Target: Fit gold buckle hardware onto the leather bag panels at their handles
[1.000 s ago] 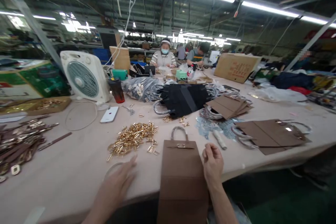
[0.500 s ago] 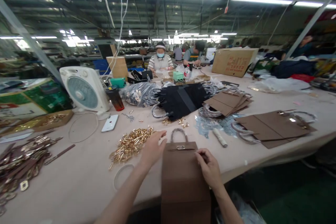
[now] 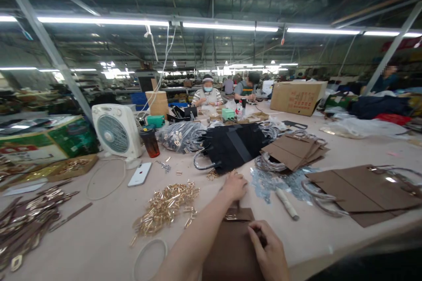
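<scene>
A flat brown bag [image 3: 232, 250] with a gold clasp lies at the table's near edge in front of me. My right hand [image 3: 268, 252] rests on its upper right part with fingers curled, pinching near the clasp. My left hand [image 3: 234, 186] reaches forward past the bag's top; its fingers are bent down over the bag's handle or the small gold pieces beside the black bag [image 3: 235, 145], and what they hold is hidden. A heap of gold metal fittings [image 3: 165, 206] lies to the left of my left arm.
A white fan [image 3: 115, 131], a dark cup [image 3: 150, 141] and a white phone [image 3: 140, 174] stand at left. Stacks of brown bags [image 3: 359, 191] lie at right, with a paper roll [image 3: 287, 204], a clear ring [image 3: 149, 259] and brown straps [image 3: 26, 219]. People sit at the far end.
My left hand has moved from the table at left, across the bag's top, forward toward the black bag. The camera has tilted upward, so the brown bag sits lower in view.
</scene>
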Motion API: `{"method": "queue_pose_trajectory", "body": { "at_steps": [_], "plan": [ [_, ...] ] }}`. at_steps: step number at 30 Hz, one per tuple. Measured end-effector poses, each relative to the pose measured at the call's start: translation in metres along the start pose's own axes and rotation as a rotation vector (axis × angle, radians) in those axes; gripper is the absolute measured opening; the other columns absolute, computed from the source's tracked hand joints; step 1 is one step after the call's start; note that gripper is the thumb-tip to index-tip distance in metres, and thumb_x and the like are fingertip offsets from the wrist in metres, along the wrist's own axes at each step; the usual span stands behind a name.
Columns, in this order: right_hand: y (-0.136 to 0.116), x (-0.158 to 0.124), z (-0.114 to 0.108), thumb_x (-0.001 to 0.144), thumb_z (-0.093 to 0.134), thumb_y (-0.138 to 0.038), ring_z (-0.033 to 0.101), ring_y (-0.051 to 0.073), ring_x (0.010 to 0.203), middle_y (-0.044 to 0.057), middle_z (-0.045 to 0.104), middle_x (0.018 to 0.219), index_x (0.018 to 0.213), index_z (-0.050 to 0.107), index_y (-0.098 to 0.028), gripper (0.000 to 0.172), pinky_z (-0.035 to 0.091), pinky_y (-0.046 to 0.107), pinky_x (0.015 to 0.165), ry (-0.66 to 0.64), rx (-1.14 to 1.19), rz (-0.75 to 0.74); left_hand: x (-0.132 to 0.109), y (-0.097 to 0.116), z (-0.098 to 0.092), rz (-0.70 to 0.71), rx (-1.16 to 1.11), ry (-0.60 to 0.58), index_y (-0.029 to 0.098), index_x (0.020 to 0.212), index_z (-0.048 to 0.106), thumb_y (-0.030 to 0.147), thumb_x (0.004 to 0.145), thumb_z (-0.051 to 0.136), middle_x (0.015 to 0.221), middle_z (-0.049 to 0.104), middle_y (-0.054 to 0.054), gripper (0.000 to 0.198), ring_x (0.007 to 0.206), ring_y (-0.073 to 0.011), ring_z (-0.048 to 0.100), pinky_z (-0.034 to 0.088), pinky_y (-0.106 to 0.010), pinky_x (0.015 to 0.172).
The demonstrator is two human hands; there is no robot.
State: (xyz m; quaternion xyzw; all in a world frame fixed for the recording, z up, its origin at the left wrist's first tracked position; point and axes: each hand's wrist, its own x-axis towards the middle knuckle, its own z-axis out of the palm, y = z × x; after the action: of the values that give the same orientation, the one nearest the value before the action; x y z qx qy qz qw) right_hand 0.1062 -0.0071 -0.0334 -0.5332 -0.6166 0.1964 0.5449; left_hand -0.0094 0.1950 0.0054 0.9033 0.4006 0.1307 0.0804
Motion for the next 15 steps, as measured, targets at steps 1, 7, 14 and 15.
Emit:
{"method": "queue_pose_trajectory", "body": {
  "at_steps": [1, 7, 14, 15],
  "plan": [
    [0.001, 0.001, 0.000, 0.099, 0.060, -0.048, 0.069, 0.020, 0.073, 0.005, 0.071, 0.081, 0.087, 0.070, -0.022, 0.030, 0.056, 0.026, 0.068, 0.011, -0.009, -0.018, 0.000, -0.005, 0.001, -0.054, 0.015, 0.021, 0.019, 0.111, 0.076, 0.025, 0.093, 0.057, 0.125, 0.068, -0.016, 0.027, 0.124, -0.0364, 0.053, 0.046, -0.056, 0.105],
    [0.007, 0.003, 0.001, 0.098, 0.062, -0.045, 0.071, 0.020, 0.072, 0.005, 0.072, 0.082, 0.088, 0.072, -0.023, 0.026, 0.058, 0.025, 0.067, 0.011, -0.018, -0.043, -0.024, -0.055, -0.010, -0.224, 0.071, 0.136, 0.018, 0.106, 0.075, 0.017, 0.093, 0.052, 0.115, 0.064, -0.018, 0.027, 0.118, -0.0353, 0.049, 0.046, -0.052, 0.097],
    [0.020, 0.005, 0.000, 0.095, 0.065, -0.046, 0.072, 0.019, 0.073, 0.005, 0.073, 0.082, 0.088, 0.073, -0.024, 0.024, 0.059, 0.023, 0.068, -0.017, -0.028, -0.040, -0.060, -0.098, -0.034, -0.155, -0.001, 0.197, 0.027, 0.112, 0.077, 0.025, 0.094, 0.062, 0.115, 0.066, -0.007, 0.023, 0.112, -0.0246, 0.059, 0.047, -0.039, 0.103],
    [0.021, 0.005, 0.000, 0.094, 0.066, -0.047, 0.072, 0.019, 0.071, 0.005, 0.073, 0.081, 0.087, 0.073, -0.025, 0.024, 0.060, 0.023, 0.067, -0.021, -0.029, -0.043, -0.062, -0.100, -0.036, -0.162, -0.012, 0.227, 0.027, 0.117, 0.075, 0.028, 0.094, 0.063, 0.118, 0.066, -0.007, 0.025, 0.113, -0.0237, 0.060, 0.048, -0.038, 0.103]
  ]
}}
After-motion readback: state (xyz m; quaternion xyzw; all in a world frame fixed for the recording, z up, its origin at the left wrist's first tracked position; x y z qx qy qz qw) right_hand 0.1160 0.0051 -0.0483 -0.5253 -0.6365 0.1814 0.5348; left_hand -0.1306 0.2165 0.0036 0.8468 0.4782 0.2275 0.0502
